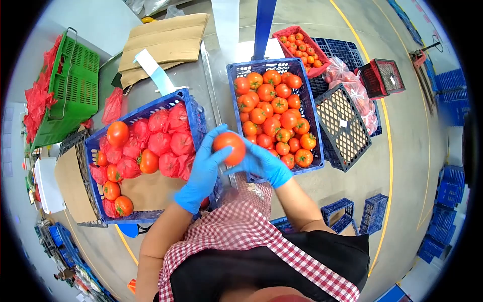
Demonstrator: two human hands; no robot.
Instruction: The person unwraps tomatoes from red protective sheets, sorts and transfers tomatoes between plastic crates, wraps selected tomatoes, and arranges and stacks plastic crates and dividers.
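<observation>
Both hands wear blue gloves. My left hand (pixel 201 168) is closed around a ripe tomato (pixel 230 148), held up between two blue crates. Close beside it, partly behind the tomato, my right hand (pixel 266 163) has its fingers stretched out; whether they touch the tomato is unclear, as they are slightly blurred. On the right, a blue crate (pixel 316 128) is full of loose tomatoes with green stems. The tilted blue crate (pixel 197 108) on the left holds tomatoes wrapped in red plastic (pixel 159 143), several bare tomatoes (pixel 118 134), and a cardboard liner (pixel 146 191).
Red plastic bags hang over a green crate (pixel 80 80) at the left. Cardboard sheets (pixel 163 43) and a paper strip (pixel 156 73) lie on the metal table (pixel 193 80). Behind the right crate stand a red crate of tomatoes (pixel 322 69), bagged produce (pixel 352 90) and a black crate (pixel 344 126).
</observation>
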